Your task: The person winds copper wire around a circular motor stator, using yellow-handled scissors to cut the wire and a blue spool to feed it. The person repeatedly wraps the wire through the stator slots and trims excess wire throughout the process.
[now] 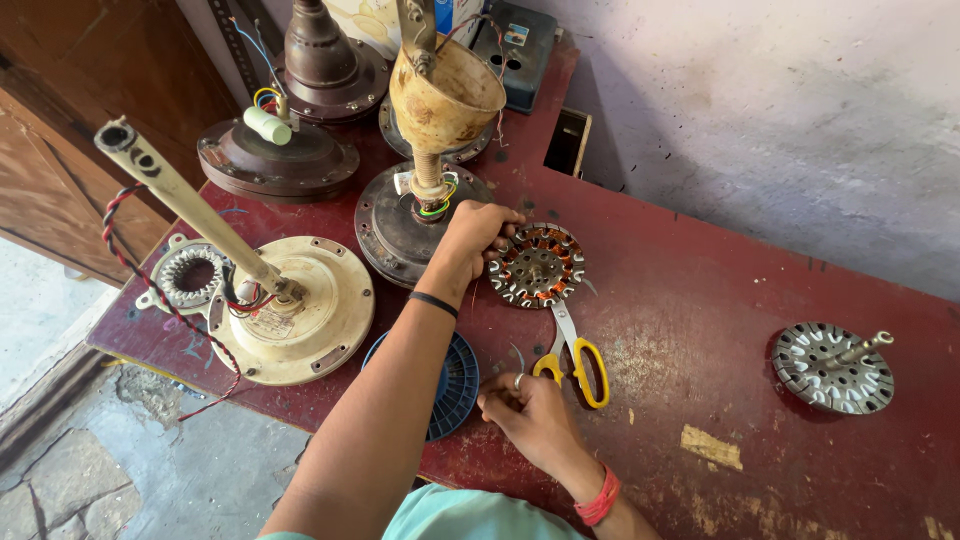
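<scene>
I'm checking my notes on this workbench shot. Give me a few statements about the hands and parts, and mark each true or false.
1. The left hand touches the copper-wound stator. True.
2. The scissors have red handles. False: they are yellow.
3. The right hand grips the scissors. False: it rests beside the handles, fingers pinched together.
4. A bare stator core lies apart at the right of the red table. True.
5. The blue disc lies under the left forearm. True.

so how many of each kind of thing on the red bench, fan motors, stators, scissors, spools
Fan motor housings: 4
Stator cores: 3
Yellow-handled scissors: 1
Blue spool: 1
Total: 9
</scene>
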